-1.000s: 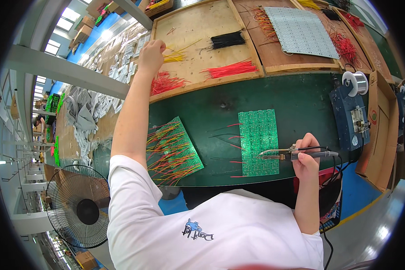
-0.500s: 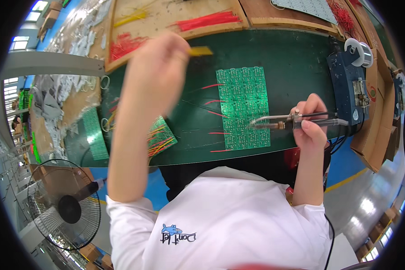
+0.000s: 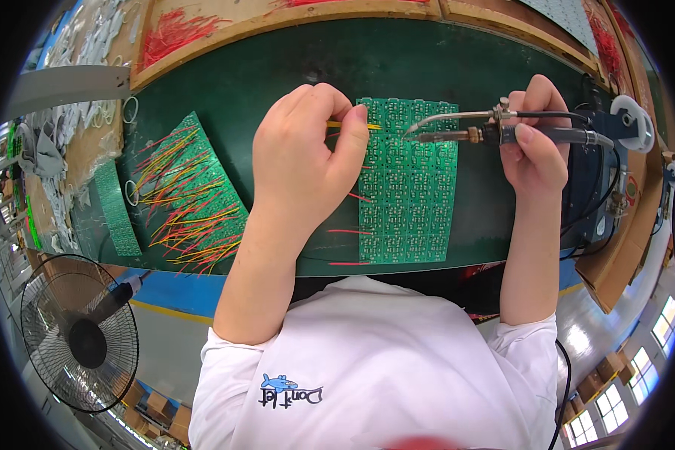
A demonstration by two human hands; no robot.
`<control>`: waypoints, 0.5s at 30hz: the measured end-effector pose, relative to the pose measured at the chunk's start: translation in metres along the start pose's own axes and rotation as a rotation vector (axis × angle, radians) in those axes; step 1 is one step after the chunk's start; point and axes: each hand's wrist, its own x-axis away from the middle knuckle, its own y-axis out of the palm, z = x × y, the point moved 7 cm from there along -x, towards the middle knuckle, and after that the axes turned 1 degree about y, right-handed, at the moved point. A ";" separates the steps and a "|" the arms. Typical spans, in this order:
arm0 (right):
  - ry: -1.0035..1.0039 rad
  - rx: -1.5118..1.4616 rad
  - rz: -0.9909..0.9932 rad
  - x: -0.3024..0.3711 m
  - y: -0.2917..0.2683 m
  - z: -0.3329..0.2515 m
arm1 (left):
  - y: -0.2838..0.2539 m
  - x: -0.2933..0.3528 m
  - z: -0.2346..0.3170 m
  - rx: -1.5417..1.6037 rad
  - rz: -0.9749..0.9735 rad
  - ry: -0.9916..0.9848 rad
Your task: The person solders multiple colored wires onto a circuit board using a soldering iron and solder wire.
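Observation:
A green circuit board panel (image 3: 409, 195) lies on the dark green bench, with several red wires (image 3: 349, 231) sticking out from its left edge. My left hand (image 3: 304, 146) pinches yellow wires (image 3: 373, 127), their tips over the panel's upper left corner. In my right hand (image 3: 536, 142) is a soldering iron (image 3: 491, 135) with a curved metal solder-feed tube (image 3: 450, 117) mounted beside it. The iron's tip is above the upper part of the panel, just right of the yellow wire ends. Whether tip and board touch, I cannot tell.
Another board panel (image 3: 210, 176) bristling with red and yellow wires lies to the left, beside a narrow bare panel (image 3: 118, 217). Red wires (image 3: 176, 37) fill a wooden tray at the back. A solder spool (image 3: 631, 124) stands right; a fan (image 3: 82, 334) is lower left.
My left hand has come down from the back tray to the panel's upper left corner with the yellow wires. My right hand has carried the soldering iron up the panel.

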 end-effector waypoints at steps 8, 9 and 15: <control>0.006 0.046 0.042 -0.003 -0.001 0.006 | 0.000 -0.001 -0.005 0.022 0.032 -0.014; 0.014 0.046 0.044 -0.003 0.001 0.008 | 0.001 0.000 -0.005 0.022 0.030 -0.015; -0.036 0.152 0.032 -0.006 0.011 0.007 | 0.003 -0.001 -0.006 -0.001 0.009 0.005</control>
